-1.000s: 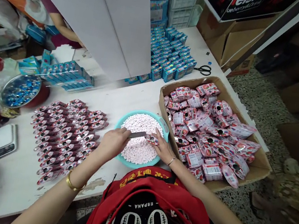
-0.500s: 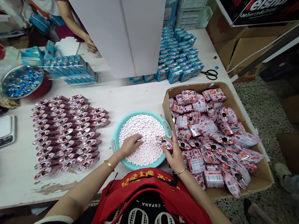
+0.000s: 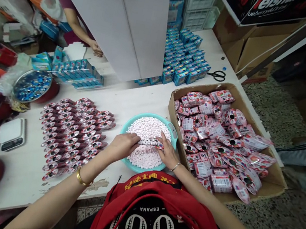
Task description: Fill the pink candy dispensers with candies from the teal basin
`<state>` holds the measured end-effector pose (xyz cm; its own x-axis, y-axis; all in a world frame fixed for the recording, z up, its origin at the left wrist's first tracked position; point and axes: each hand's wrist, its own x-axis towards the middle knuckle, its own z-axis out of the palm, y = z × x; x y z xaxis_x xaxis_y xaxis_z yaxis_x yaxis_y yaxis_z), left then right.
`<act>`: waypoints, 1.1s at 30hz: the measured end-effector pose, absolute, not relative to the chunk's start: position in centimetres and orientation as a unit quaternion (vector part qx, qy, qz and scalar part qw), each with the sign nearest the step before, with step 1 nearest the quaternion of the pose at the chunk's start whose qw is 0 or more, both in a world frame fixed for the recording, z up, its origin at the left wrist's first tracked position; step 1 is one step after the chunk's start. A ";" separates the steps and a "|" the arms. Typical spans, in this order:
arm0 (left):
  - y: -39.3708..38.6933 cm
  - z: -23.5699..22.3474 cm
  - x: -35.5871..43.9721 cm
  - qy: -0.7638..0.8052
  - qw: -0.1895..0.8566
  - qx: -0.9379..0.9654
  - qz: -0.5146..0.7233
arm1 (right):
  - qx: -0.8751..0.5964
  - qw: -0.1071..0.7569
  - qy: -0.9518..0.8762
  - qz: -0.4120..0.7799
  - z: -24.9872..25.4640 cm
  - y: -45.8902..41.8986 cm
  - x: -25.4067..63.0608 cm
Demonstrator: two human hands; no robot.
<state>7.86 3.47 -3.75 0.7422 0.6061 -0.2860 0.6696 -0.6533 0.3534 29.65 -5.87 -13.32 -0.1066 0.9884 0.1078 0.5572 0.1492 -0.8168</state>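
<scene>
Over a turquoise basin (image 3: 124, 130) of small white pellets (image 3: 151, 126), both my hands work close together. My left hand (image 3: 123, 145) is closed on the near end of a narrow, trough-like scoop (image 3: 148, 141) lined with pellets; its exact shape is partly hidden by the fingers. In my right hand (image 3: 168, 152) is a small pink printed packet (image 3: 160, 145), gripped between thumb and fingers. The scoop's far end meets this packet. Left of the basin, similar pink packets (image 3: 74, 132) stand in rows, with dark round holes facing up.
A cardboard box (image 3: 272, 187) heaped with pink packets sits at right. Behind are blue boxes (image 3: 185, 59), scissors (image 3: 217, 75) and a white partition (image 3: 140, 17). A scale (image 3: 12, 133) and bowls of wrapped pieces (image 3: 35, 86) stand left. Another person's hand (image 3: 96, 48) shows beyond.
My left hand has risen out of the pellets with the filled scoop. My right hand has moved left with the packet from the basin's rim, so packet and scoop now meet.
</scene>
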 end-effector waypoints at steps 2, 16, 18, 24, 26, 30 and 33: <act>3.0 -2.4 9.2 0.346 0.168 0.917 -0.102 | -0.567 0.350 -0.677 0.311 -13.3 -5.7 29.4; 3.5 -3.6 6.6 0.345 0.310 0.885 0.029 | -0.512 0.435 -0.561 0.484 -11.3 -4.7 25.8; 4.2 -4.6 6.4 0.328 0.314 0.891 0.014 | -0.496 0.440 -0.551 0.507 -10.8 -3.6 24.6; 11.8 -6.8 2.2 0.387 0.271 0.875 0.103 | -0.547 0.427 -0.617 0.372 -9.8 1.6 25.6; 16.1 -8.7 -0.4 0.465 0.207 0.847 0.156 | -0.594 0.410 -0.638 0.268 -9.8 4.0 28.9; 23.6 -13.7 -6.0 0.587 0.112 0.787 0.153 | -0.715 0.372 -0.588 0.068 -10.2 8.7 38.8; 26.1 -17.2 -9.4 0.647 0.125 0.750 0.059 | -0.779 0.249 -0.574 0.031 -10.8 11.7 45.2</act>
